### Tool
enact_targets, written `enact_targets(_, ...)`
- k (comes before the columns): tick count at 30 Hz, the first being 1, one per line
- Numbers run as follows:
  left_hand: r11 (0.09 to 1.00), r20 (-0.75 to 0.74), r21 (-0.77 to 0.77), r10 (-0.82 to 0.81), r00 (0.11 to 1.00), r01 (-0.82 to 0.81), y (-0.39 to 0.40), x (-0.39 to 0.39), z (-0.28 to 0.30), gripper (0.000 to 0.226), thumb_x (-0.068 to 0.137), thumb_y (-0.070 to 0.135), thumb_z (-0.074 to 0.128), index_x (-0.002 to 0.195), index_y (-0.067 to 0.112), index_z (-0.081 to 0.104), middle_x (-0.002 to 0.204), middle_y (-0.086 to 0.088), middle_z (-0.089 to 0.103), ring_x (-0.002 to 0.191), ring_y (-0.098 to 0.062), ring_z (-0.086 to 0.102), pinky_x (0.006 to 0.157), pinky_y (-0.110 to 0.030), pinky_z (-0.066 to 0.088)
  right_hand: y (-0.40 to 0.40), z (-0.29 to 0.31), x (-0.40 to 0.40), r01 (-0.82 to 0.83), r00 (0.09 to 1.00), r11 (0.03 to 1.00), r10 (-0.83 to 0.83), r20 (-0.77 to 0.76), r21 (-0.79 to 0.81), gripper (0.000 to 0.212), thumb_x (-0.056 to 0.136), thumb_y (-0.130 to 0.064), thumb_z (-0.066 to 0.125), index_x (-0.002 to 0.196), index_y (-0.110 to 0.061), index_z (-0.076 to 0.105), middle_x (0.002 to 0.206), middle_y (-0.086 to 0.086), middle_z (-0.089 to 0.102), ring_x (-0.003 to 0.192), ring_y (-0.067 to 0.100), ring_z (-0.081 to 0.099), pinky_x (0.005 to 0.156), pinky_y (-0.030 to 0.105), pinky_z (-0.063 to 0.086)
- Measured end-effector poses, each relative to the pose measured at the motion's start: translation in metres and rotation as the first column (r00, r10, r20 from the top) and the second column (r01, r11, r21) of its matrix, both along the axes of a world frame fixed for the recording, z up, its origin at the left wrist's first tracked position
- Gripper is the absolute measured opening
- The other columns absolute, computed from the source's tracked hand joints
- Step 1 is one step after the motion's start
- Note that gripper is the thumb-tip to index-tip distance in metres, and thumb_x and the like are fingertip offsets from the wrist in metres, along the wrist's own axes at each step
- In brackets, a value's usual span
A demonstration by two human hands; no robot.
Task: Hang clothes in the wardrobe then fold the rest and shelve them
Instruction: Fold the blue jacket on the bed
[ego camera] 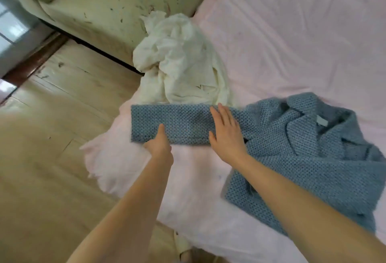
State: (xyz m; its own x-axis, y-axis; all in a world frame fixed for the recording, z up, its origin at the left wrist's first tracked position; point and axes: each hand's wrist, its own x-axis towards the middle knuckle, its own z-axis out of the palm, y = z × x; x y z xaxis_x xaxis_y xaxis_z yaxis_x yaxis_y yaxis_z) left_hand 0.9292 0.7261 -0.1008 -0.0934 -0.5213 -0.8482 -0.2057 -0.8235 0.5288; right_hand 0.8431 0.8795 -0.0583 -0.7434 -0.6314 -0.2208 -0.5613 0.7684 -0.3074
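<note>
- the right hand [226, 135] lay flat on the blue knit jacket [292, 137], fingers straight and spread, pressing the sleeve down where it met the body of the garment; it grasped nothing.
- the left hand [159, 144] sat at the sleeve's near edge, thumb on top of the knit and the other fingers hidden below, so it looked to be pinching that hem, though the underside could not be seen.
- the sleeve [169, 124] stretched out flat toward nine o'clock from the right hand, while the jacket's body and collar lay rumpled toward three o'clock, all on the pink bedsheet [292, 43].
- a crumpled white garment [177, 62] lay at twelve o'clock of the sleeve, just touching its far edge, near the corner of the bed.
- the knit appeared thick, soft and limp, probably with some weight; it would likely sag and stretch if lifted by one point, and hold a fold only when pressed flat.
- it did not look slippery or fragile, but the open weave could snag on a fingernail.
- a sound hold seemed to be both hands at the shoulder seams or the sleeve cuff and hem, taking a broad pinch rather than a fingertip one.
- the light white cloth would probably wrinkle easily and needed shaking out by its corners.
</note>
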Motion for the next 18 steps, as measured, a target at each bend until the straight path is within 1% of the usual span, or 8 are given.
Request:
enact_targets(2, 0.992, -0.101, 0.080, 0.106, 0.989, -0.099, -0.021, 0.002, -0.009, 0.067, 0.083, 0.042, 0.072, 0.136, 0.013, 0.044, 0.125, -0.002, 0.062, 0.089, -0.018, 0.063, 0.067, -0.031, 0.048, -0.020, -0.003, -0.005, 0.014, 1.000, 1.000, -0.014, -0.002, -0.009, 0.069, 0.098, -0.025, 0.044, 0.154, -0.018, 0.005, 0.161, 0.007, -0.003, 0.148, 0.024, -0.001, 0.118, 0.042, 0.012)
enact_targets(5, 0.984, -0.112, 0.133, 0.136, 0.984, -0.121, -0.042, 0.002, -0.021, 0.071, 0.081, 0.044, 0.073, 0.139, 0.014, 0.044, 0.132, -0.001, 0.058, 0.114, -0.020, 0.060, 0.082, -0.028, 0.045, -0.031, -0.011, -0.013, 0.049, 0.996, 0.999, -0.048, 0.069, -0.022, 0.071, 0.097, -0.025, 0.047, 0.154, -0.020, 0.005, 0.161, 0.007, 0.005, 0.147, 0.027, 0.012, 0.115, 0.046, 0.022)
enact_targets(8, 0.983, -0.086, 0.125, 0.144, 0.986, -0.132, -0.044, -0.004, -0.011, 0.053, 0.086, 0.024, 0.070, 0.133, 0.009, 0.047, 0.125, -0.008, 0.062, 0.103, -0.023, 0.064, 0.068, -0.029, 0.051, -0.027, -0.019, -0.020, 0.061, 0.979, 0.998, -0.055, 0.194, -0.025, 0.066, 0.097, -0.027, 0.050, 0.153, -0.017, 0.015, 0.157, 0.008, 0.021, 0.143, 0.027, 0.023, 0.114, 0.044, 0.027)
enact_targets(11, 0.997, -0.155, -0.041, 0.057, 0.986, -0.064, -0.036, -0.013, 0.020, 0.029, 0.092, 0.006, 0.058, 0.120, 0.001, 0.053, 0.116, -0.014, 0.064, 0.092, -0.023, 0.063, 0.066, -0.028, 0.053, -0.029, -0.009, -0.025, 0.225, 0.917, 0.967, -0.167, 0.363, -0.123, 0.043, 0.099, -0.032, 0.049, 0.137, -0.012, 0.047, 0.137, 0.006, 0.050, 0.127, 0.023, 0.046, 0.097, 0.028, 0.037)
enact_targets(13, 0.962, -0.227, -0.270, -0.116, 0.967, 0.052, -0.022, -0.020, 0.053, 0.013, 0.094, 0.002, 0.053, 0.106, 0.005, 0.058, 0.101, -0.007, 0.066, 0.092, -0.022, 0.063, 0.075, -0.029, 0.054, -0.030, 0.013, -0.031, 0.546, 0.717, 0.803, -0.302, 0.628, -0.238, 0.033, 0.100, -0.035, 0.046, 0.120, -0.011, 0.059, 0.118, 0.005, 0.063, 0.113, 0.022, 0.058, 0.087, 0.026, 0.042)
enact_targets(15, 0.804, -0.176, -0.548, -0.382, 0.907, 0.231, -0.003, -0.031, 0.087, 0.010, 0.094, 0.004, 0.054, 0.095, 0.012, 0.059, 0.089, 0.001, 0.066, 0.086, -0.014, 0.063, 0.075, -0.028, 0.053, -0.024, 0.048, -0.041, 0.809, 0.390, 0.545, -0.218, 0.895, -0.220, 0.039, 0.100, -0.041, 0.043, 0.118, -0.010, 0.059, 0.115, 0.006, 0.066, 0.104, 0.021, 0.062, 0.090, 0.032, 0.047)
enact_targets(16, 0.692, -0.131, -0.652, -0.506, 0.853, 0.311, 0.009, -0.038, 0.104, 0.009, 0.094, 0.006, 0.054, 0.092, 0.013, 0.059, 0.086, 0.001, 0.066, 0.081, -0.011, 0.061, 0.073, -0.028, 0.051, -0.017, 0.067, -0.044, 0.871, 0.287, 0.444, -0.115, 0.951, -0.210, 0.041, 0.098, -0.043, 0.044, 0.118, -0.010, 0.058, 0.113, 0.006, 0.066, 0.099, 0.021, 0.063, 0.092, 0.035, 0.048)
enact_targets(18, 0.470, -0.051, -0.766, -0.724, 0.688, 0.438, 0.037, -0.053, 0.129, 0.011, 0.096, 0.014, 0.053, 0.094, 0.010, 0.063, 0.087, -0.005, 0.069, 0.080, -0.013, 0.062, 0.073, -0.034, 0.051, -0.001, 0.099, -0.050, 0.890, 0.280, 0.363, 0.040, 0.959, -0.275, 0.037, 0.090, -0.044, 0.052, 0.111, -0.015, 0.060, 0.104, 0.001, 0.068, 0.092, 0.017, 0.064, 0.089, 0.035, 0.050)
